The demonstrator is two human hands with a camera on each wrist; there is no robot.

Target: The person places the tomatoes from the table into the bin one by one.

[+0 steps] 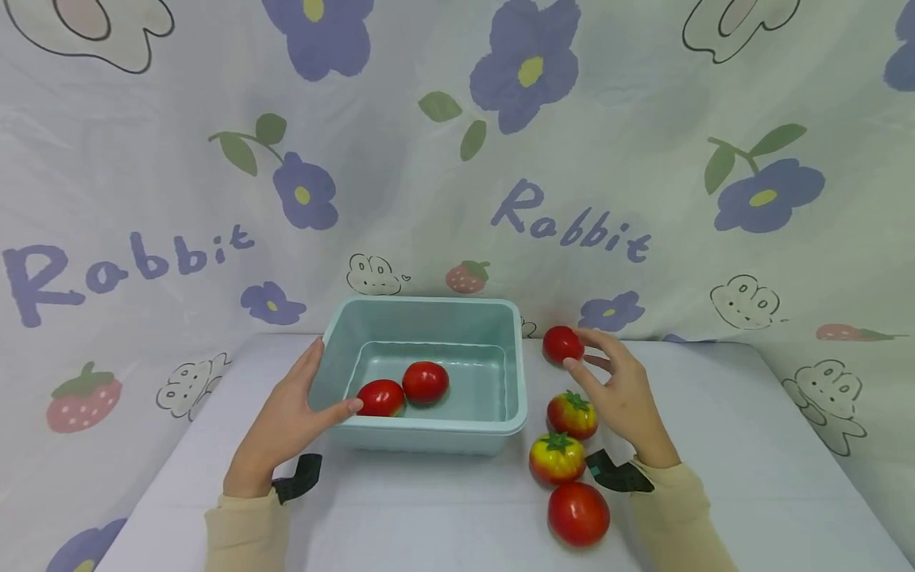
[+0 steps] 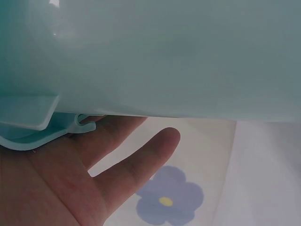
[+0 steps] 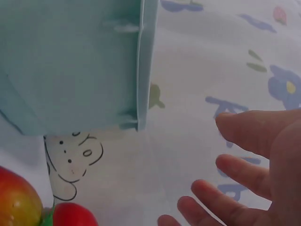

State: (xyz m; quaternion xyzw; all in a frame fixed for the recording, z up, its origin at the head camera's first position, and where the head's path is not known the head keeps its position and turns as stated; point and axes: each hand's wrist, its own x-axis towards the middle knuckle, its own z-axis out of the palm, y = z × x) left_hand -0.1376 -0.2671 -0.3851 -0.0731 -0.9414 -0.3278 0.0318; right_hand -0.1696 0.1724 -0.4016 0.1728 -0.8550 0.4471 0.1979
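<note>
A teal plastic tub (image 1: 500,381) stands mid-table with two red tomatoes (image 1: 381,397) (image 1: 426,382) inside. My left hand (image 1: 303,401) holds its near left corner, thumb over the rim and fingers along the outer wall; the left wrist view shows the fingers (image 2: 141,160) under the tub's rim (image 2: 28,139). My right hand (image 1: 600,372) reaches with spread fingers to a red tomato (image 1: 560,343) right of the tub, fingertips at it, not closed round it. In the right wrist view, the hand (image 3: 254,179) is open beside the tub (image 3: 70,61).
Three more tomatoes lie right of the tub: a red-yellow one (image 1: 572,415), a yellow-red one (image 1: 556,458) and a red one (image 1: 577,514) nearest me. A flower-print cloth covers the table and hangs as a backdrop (image 1: 457,159) behind it.
</note>
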